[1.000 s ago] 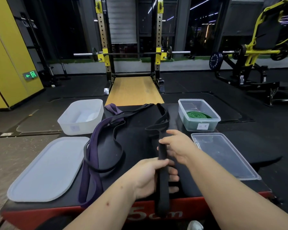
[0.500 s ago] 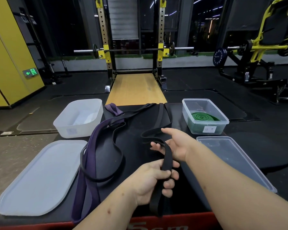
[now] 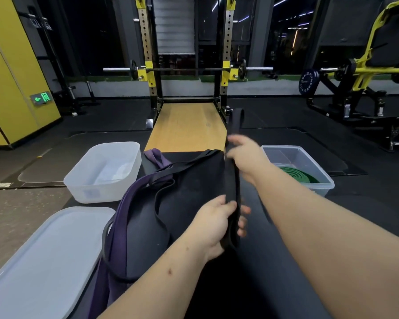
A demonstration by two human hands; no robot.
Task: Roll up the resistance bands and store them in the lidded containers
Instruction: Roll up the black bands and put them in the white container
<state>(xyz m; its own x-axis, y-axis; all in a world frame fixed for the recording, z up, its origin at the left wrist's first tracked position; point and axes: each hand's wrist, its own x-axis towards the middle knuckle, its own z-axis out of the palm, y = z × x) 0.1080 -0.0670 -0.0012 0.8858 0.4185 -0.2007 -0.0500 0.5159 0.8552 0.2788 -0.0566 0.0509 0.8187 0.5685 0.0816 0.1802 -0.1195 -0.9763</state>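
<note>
Stretching straight, flat black band (image 3: 231,180)

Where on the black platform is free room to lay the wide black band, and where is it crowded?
The widest bare patch of the platform lies between the thin black band and the held wide black band. The white lid is bare too. It is crowded left of centre, where the purple band and the thin band overlap. The right forearm hides the right side.
</note>
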